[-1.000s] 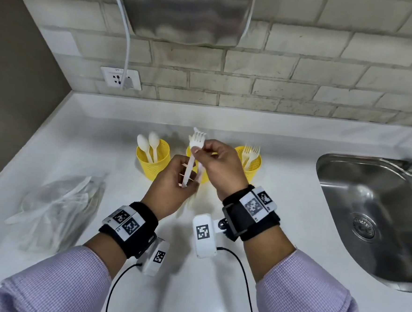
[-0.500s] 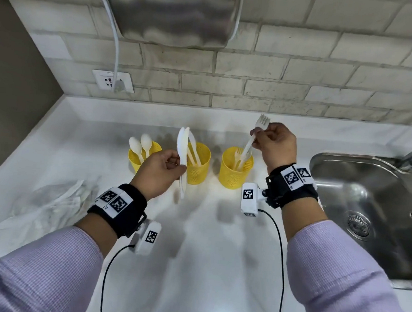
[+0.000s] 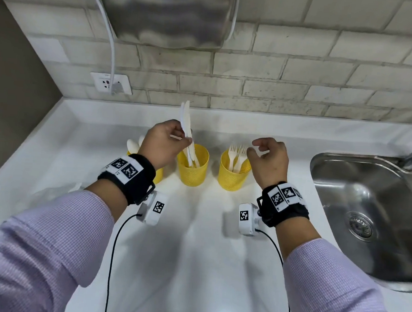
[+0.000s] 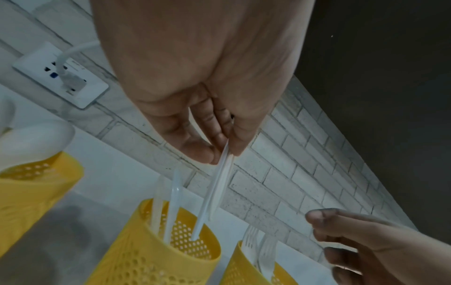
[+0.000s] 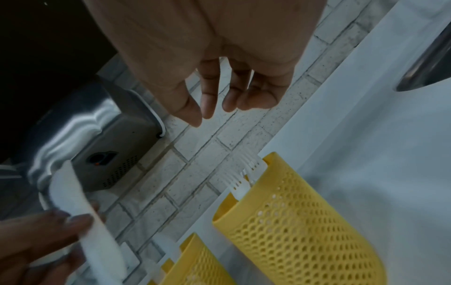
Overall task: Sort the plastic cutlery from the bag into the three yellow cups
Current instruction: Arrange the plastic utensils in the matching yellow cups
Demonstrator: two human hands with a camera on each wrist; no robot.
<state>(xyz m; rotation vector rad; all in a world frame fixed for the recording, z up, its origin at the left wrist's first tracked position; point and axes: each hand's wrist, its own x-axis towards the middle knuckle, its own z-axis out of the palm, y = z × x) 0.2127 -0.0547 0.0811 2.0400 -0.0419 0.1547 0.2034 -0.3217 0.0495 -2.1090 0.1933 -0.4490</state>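
Note:
Three yellow mesh cups stand in a row. The left cup point(image 3: 158, 176) holds spoons point(image 3: 133, 146) and is partly hidden by my left wrist. My left hand point(image 3: 184, 136) pinches two white plastic knives point(image 3: 185, 120) held together, blades up, with their handle ends inside the middle cup point(image 3: 191, 172). The left wrist view shows that pinch point(image 4: 224, 152) on the knives point(image 4: 217, 189) above the middle cup point(image 4: 151, 256), which holds other knives. My right hand point(image 3: 254, 147) hovers empty with loose fingers point(image 5: 207, 113) just above the right cup point(image 3: 232, 179), which holds forks point(image 3: 236, 155).
The clear plastic bag point(image 3: 56, 191) lies at the left, mostly behind my left sleeve. A steel sink point(image 3: 367, 203) is sunk into the counter at the right. A hand dryer point(image 3: 166, 14) and a wall socket point(image 3: 110, 83) are on the brick wall behind.
My right hand carried the fork to the right cup and let it go. My left hand moved the knives right and lowered their handles into the middle cup.

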